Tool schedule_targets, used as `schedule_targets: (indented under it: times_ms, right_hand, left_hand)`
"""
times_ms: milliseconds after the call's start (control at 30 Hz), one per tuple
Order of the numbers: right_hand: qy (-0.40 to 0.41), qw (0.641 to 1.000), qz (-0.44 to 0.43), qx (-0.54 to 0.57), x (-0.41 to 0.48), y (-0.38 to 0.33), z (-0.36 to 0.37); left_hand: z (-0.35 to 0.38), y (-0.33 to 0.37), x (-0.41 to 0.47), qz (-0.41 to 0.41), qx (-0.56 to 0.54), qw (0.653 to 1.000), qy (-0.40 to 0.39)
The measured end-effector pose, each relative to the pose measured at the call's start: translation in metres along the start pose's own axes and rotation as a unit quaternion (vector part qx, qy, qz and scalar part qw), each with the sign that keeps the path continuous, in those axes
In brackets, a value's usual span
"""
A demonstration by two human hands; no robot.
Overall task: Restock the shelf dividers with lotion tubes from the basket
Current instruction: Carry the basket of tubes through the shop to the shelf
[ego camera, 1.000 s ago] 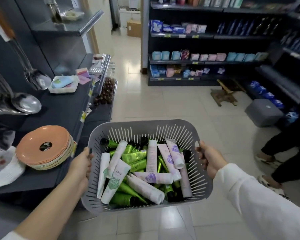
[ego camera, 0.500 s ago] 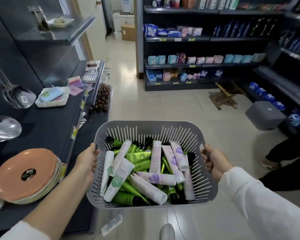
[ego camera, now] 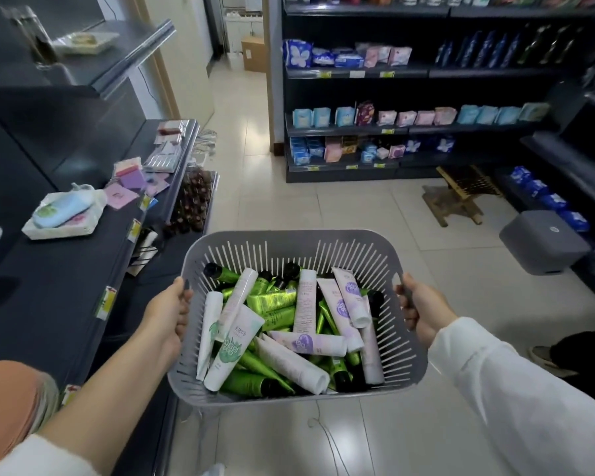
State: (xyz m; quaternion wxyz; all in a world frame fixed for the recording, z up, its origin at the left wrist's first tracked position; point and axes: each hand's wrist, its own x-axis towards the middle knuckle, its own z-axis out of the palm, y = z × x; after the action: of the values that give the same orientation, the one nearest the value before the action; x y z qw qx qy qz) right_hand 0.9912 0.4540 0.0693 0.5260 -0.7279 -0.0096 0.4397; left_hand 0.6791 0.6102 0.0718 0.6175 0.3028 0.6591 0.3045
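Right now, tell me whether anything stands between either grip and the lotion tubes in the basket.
Nothing visible covers the lotion tubes: they lie loose in the open-topped basket. The only hindrance is that the left grip and the right grip each hold a basket side, so neither is free to reach in.

Grey slotted basket looks matt plastic. Lotion tubes smooth plastic, green ones shiny metallic. Floor tiles glossy, reflective. Left shelf dark matt. Stool bare wood.
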Motion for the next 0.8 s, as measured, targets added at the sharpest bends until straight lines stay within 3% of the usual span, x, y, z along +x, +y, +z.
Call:
schedule_targets:
  times_ms: [800]
  right_hand:
    - [0.063,0.996,0.047,0.044,0.149,-0.109,0.071]
  left_hand:
    - [0.119,0.151,0.183,-0.016,0.02,0.99,-0.138]
